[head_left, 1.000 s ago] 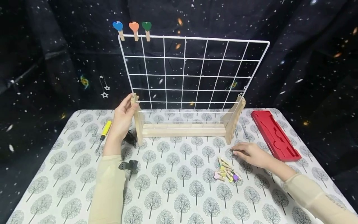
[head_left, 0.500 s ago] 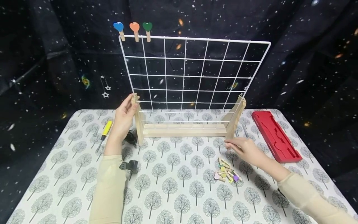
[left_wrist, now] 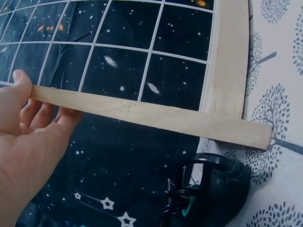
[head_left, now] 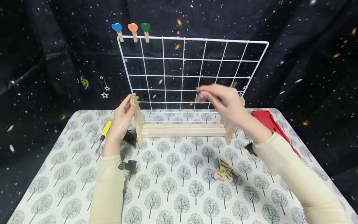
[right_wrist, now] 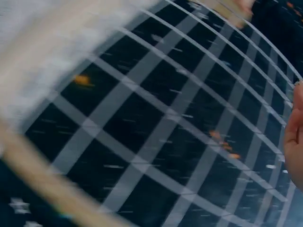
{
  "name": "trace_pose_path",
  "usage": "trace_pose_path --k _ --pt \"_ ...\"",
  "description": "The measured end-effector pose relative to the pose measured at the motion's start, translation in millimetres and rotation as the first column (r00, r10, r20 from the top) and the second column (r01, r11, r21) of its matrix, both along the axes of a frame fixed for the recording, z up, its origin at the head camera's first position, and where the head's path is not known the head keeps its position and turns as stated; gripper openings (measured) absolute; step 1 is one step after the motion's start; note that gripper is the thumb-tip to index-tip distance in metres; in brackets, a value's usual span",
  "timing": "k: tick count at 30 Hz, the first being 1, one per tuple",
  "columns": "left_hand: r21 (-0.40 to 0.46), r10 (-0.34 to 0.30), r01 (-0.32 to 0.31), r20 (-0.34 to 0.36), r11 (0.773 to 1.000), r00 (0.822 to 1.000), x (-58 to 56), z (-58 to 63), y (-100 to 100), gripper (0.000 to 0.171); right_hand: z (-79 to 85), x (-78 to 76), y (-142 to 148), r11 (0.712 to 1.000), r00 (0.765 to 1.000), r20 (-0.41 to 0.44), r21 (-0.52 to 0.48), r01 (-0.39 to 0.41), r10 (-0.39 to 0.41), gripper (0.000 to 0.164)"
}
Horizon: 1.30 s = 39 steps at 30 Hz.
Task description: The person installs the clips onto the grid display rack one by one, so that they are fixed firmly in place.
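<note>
A white wire grid (head_left: 193, 58) stands in a wooden stand (head_left: 183, 132). My left hand (head_left: 123, 118) grips the top of the stand's left post (left_wrist: 123, 108), thumb on one side and fingers on the other. In front of the grid, raised above the table, my right hand (head_left: 223, 99) pinches a small wooden clothespin (head_left: 199, 96), blurred and partly hidden by the fingers. Blue (head_left: 116, 27), orange (head_left: 132, 28) and green (head_left: 145, 27) heart clothespins clip the grid's top bar at the left. Only an edge of the right hand shows in the right wrist view.
Several heart clothespins (head_left: 227, 172) lie in a pile at the table's front right. A red molded tray (head_left: 265, 119) lies behind the right forearm. On the left are a yellow-handled screwdriver (head_left: 106, 128) and a black object (left_wrist: 222, 182) beside the post.
My right hand has moved from beside the clothespin pile, past the stand's right foot, then up and left in front of the grid, carrying the clothespin. My left hand keeps its grip.
</note>
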State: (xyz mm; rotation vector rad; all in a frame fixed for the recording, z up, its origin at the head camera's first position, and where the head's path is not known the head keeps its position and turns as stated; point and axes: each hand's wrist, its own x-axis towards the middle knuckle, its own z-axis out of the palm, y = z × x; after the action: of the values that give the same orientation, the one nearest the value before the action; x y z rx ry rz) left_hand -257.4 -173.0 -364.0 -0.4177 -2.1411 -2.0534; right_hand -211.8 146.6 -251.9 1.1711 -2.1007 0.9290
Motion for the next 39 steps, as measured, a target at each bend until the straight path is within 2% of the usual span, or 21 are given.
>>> trace_pose_path --k 2,5,7,9,12,15,17,21,25,33,39 --pt "-0.001 -0.001 0.001 -0.006 1.000 1.000 1.1 3.0 1 0.047 26.6 -4.3 -16 0.999 0.998 -0.049 -0.031 -0.035 0.034 0.021" --pt "0.006 -0.002 0.002 -0.007 1.000 1.000 2.0 4.9 2 0.046 66.0 -4.4 -40 0.999 0.997 -0.072 -0.036 -0.022 0.019 0.021" --pt "0.000 -0.005 0.005 -0.003 1.000 1.000 3.3 5.1 3 0.046 84.7 -8.7 -52 0.998 0.999 -0.022 -0.037 0.049 -0.049 0.022" --pt "-0.002 -0.010 0.010 0.003 1.000 1.000 4.8 4.4 3 0.046 99.3 -14.3 -63 0.992 0.991 0.067 -0.039 0.118 -0.116 0.024" --pt "-0.018 -0.003 0.003 0.003 1.000 1.000 4.7 5.4 3 0.047 116.7 -30.1 -77 0.973 0.960 0.207 -0.089 0.213 -0.192 0.026" --pt "-0.023 -0.005 0.005 0.005 1.000 1.000 4.4 4.7 3 0.047 131.1 -39.3 -89 0.955 0.931 0.279 -0.109 0.274 -0.235 0.026" --pt "-0.021 -0.007 0.008 0.006 1.000 1.000 4.9 3.8 3 0.047 136.0 -45.7 -95 0.947 0.909 0.336 -0.117 0.299 -0.245 0.024" --pt "-0.025 -0.006 0.006 0.004 1.000 1.000 6.3 3.2 2 0.047 135.4 -58.3 -104 0.945 0.885 0.387 -0.087 0.315 -0.260 0.022" --pt "-0.030 -0.006 0.006 -0.010 1.000 1.000 5.4 4.8 3 0.047 132.7 -65.2 -108 0.939 0.889 0.324 -0.004 0.344 -0.324 0.022" --pt "-0.033 0.002 -0.001 0.014 0.999 1.000 6.9 4.4 1 0.047 134.2 -67.7 -107 0.919 0.876 0.281 0.070 0.389 -0.392 0.022" --pt "-0.033 -0.010 0.010 0.021 0.999 1.000 8.6 6.5 2 0.048 131.2 -66.3 -109 0.917 0.893 0.209 0.080 0.391 -0.399 0.023"
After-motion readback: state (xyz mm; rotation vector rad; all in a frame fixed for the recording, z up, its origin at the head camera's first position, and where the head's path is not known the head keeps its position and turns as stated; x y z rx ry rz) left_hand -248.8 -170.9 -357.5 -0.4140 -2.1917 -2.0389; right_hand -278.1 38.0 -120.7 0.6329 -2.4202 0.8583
